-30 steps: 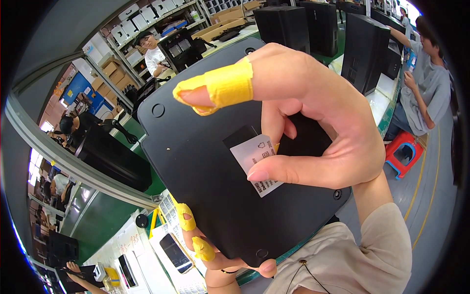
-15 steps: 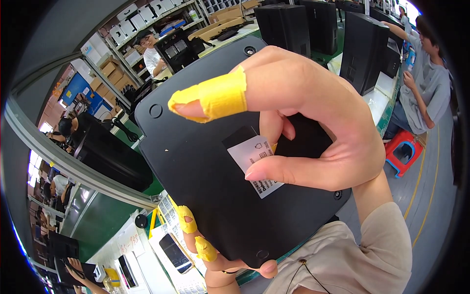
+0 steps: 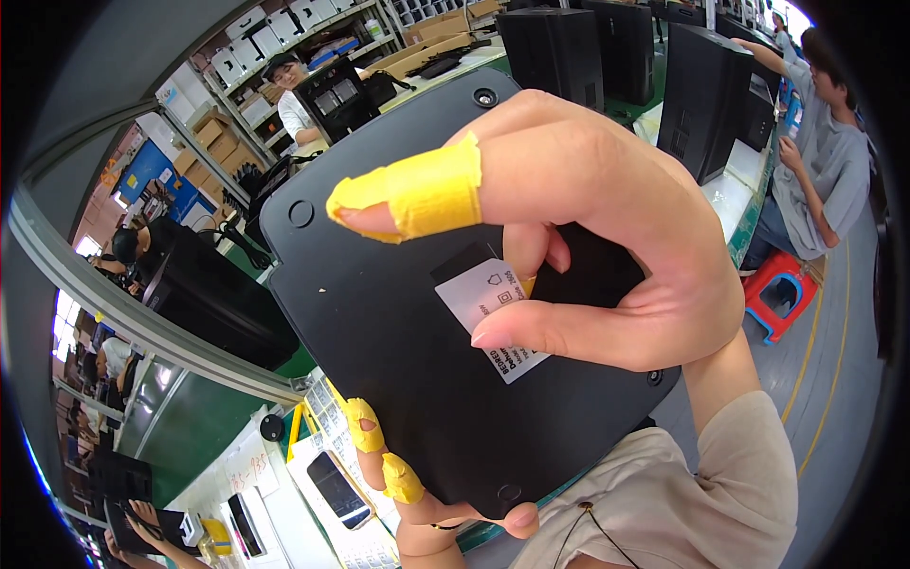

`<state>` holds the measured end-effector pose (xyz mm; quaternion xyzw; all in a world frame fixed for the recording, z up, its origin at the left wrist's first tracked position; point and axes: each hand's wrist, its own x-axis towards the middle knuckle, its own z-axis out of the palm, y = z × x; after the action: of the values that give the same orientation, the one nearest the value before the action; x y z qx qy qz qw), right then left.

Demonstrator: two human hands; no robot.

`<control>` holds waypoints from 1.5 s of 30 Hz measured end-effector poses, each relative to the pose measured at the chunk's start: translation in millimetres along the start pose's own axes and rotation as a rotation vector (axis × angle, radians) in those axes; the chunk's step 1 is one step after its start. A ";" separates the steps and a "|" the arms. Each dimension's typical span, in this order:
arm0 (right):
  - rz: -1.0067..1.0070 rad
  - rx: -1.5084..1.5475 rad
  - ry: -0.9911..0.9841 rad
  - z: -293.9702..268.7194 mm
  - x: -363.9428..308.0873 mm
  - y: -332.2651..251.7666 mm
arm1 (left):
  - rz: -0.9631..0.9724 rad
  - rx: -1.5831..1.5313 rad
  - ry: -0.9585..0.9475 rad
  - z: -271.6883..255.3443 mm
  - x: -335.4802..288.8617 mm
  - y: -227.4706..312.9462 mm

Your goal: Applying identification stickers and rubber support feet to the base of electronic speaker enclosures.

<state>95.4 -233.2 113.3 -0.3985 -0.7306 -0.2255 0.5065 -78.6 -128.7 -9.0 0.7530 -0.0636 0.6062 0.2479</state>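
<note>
Close in front of me is a flat black plastic panel point(image 3: 398, 360) with rounded corners, round marks and recessed screws. My left hand point(image 3: 427, 510) grips its lower left edge, the thumb on the face and yellow-taped fingertips showing past the side. Over the panel, my right hand point(image 3: 616, 209) is closed in a pinch on a silver label point(image 3: 471, 296) with dark print. Its thumb lies on the label's front, and another finger is partly hidden behind. The yellow-taped index finger points left, apart from the label. A shadow shows beside the label's upper edge.
Below left, a white phone point(image 3: 339, 488) lies on the bench by printed sheets. Tall black machines point(image 3: 711, 104) stand at the back right. One co-worker point(image 3: 815, 152) sits there by a red stool point(image 3: 782, 296); another point(image 3: 296, 109) works behind a black unit. A metal frame bar point(image 3: 171, 351) crosses the left.
My hands, the panel and the label have barely moved. The far co-worker's black unit has shifted slightly. At the lower left, another person's hands have moved, with a second hand now visible.
</note>
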 end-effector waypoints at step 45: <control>0.107 0.251 0.162 40.9 -83.9 50.4 | -0.183 -0.097 0.373 -1.2 46.8 -42.7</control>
<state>127.6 -203.6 16.6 -0.3510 -0.6873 -0.1364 0.6211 -50.7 -81.5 22.7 0.6175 0.0232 0.7063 0.3453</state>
